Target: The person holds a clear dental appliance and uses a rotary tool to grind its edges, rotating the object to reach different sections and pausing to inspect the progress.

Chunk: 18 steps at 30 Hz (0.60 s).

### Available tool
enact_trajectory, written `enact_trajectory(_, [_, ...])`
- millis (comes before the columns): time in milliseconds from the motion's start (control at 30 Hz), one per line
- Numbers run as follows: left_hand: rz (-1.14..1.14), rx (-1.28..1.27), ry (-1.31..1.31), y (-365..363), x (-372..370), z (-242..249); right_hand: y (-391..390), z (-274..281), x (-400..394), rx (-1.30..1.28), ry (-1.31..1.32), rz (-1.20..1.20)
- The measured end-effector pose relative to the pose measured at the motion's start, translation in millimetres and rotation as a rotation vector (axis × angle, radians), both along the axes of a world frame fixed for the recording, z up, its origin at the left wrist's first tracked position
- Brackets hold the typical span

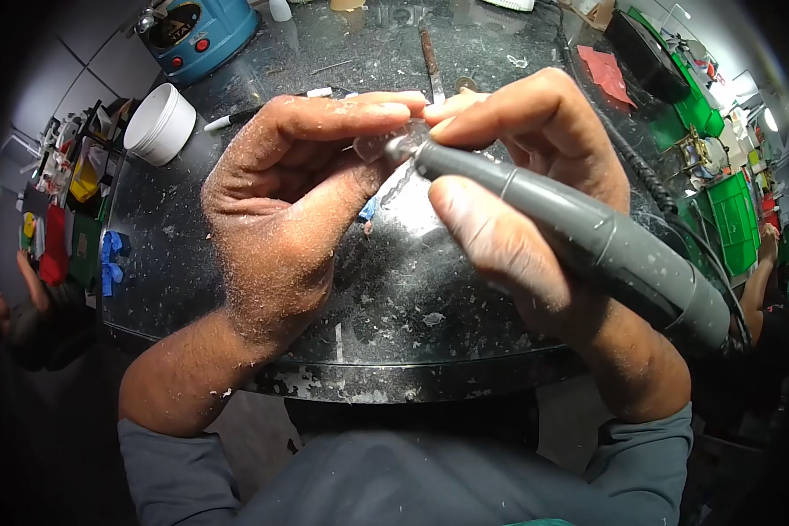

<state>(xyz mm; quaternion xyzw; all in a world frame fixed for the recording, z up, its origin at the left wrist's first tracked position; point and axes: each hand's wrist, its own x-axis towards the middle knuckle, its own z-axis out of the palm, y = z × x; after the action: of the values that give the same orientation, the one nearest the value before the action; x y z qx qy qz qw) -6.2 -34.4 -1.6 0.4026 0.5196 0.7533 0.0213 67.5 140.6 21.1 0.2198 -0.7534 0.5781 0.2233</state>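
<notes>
A small clear, glossy piece [371, 147] is pinched between the thumb and fingers of my left hand [267, 206], which is coated in pale dust. Its exact kind is hard to make out. My right hand [543, 123] is wrapped around a grey rotary handpiece [579, 219], thumb underneath and index finger on top near the nose. The tool's metal tip [400, 147] meets or nearly meets the clear piece; contact itself cannot be judged. Both hands are close together above the dark, dust-specked worktop [394, 324].
At the back left stand a blue machine [206, 39] with red buttons and a white tub [159, 124]. A marker [228, 120] and a brown-handled knife [430, 61] lie beyond my hands. A black cord [644, 171] and red sheet [605, 74] are right. People's arms show at both sides.
</notes>
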Motion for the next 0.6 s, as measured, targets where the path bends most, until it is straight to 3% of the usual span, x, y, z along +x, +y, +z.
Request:
enact_trajectory(467, [0.033, -0.039, 0.006, -0.5, 1.3, 1.2, -4.9, -1.2, -0.7, -0.032, 0.027, 0.026])
enact_trajectory(500, [0.024, -0.034, -0.022, -0.5, 1.8, 1.6, -1.1, 0.1, -1.2, 0.144, 0.125, 0.005])
enact_trajectory(600, [0.03, -0.043, -0.057, 0.0, 5.0, 4.9, 1.0, -1.5, -5.5, 0.002, 0.153, 0.027])
